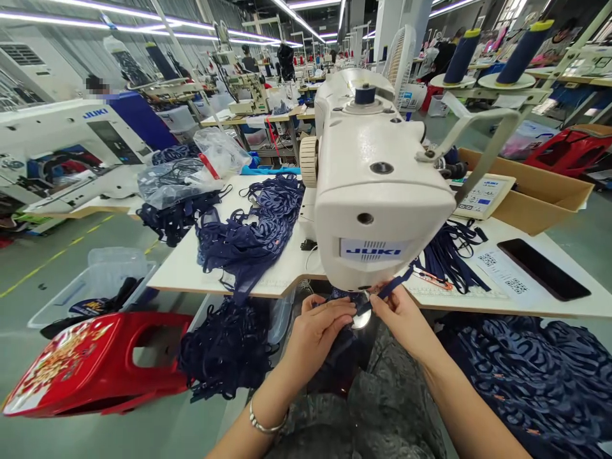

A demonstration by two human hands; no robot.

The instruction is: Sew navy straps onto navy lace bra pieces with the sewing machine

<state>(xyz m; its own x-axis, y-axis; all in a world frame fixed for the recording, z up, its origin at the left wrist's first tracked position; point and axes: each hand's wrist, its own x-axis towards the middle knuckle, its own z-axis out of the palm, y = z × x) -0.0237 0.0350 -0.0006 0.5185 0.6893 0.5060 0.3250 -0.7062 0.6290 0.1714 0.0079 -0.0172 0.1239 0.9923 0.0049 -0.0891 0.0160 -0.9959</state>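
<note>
A white JUKI sewing machine (382, 191) stands right in front of me, its head hiding part of the work beneath it. Just below the head, my left hand (325, 322) has its fingers pressed together on dark navy fabric (342, 360). My right hand (394, 312) pinches a navy strap (396, 280) close to the needle area. Between the two hands a small bright round plate (362, 319) shows. Orange-handled thread snips (435, 279) lie on the table beside more navy straps (449, 255), to the right of my right hand.
Patterned navy garments (258, 223) are heaped on the left of the white table (179, 271). A dark phone (544, 269) lies at right on printed paper (507, 271). Below are a red stool (109, 357) at left and a navy garment pile (540, 376) at right.
</note>
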